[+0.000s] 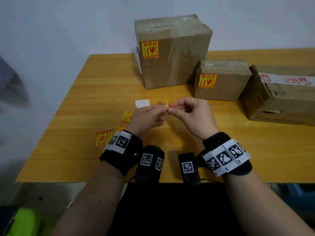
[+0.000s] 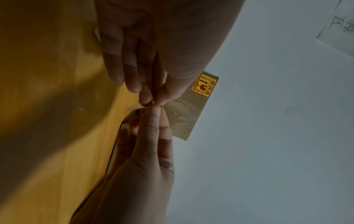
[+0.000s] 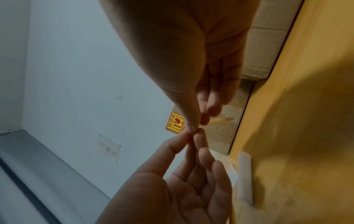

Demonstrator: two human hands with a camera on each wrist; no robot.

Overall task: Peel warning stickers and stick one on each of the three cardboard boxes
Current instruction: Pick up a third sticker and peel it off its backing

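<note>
left hand [image 1: 146,116]: pinches the sticker's white backing edge | right hand [image 1: 192,113]: pinches the yellow-red warning sticker [image 1: 169,100], held above the wooden table [image 1: 170,133] | tall box [image 1: 173,51] and small box [image 1: 221,80]: each labelled | right-side box [image 1: 281,99]: no label visible | spare stickers [image 1: 103,137] lie front-left | peeled backing [image 1: 142,103] lies near the hands

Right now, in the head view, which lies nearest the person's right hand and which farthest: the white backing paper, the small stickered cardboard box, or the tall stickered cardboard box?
From the right hand:
1. Small stickered cardboard box, just beyond it, slightly right.
2. White backing paper, flat on the table to its left, past the left hand.
3. Tall stickered cardboard box, farther back against the wall.
</note>
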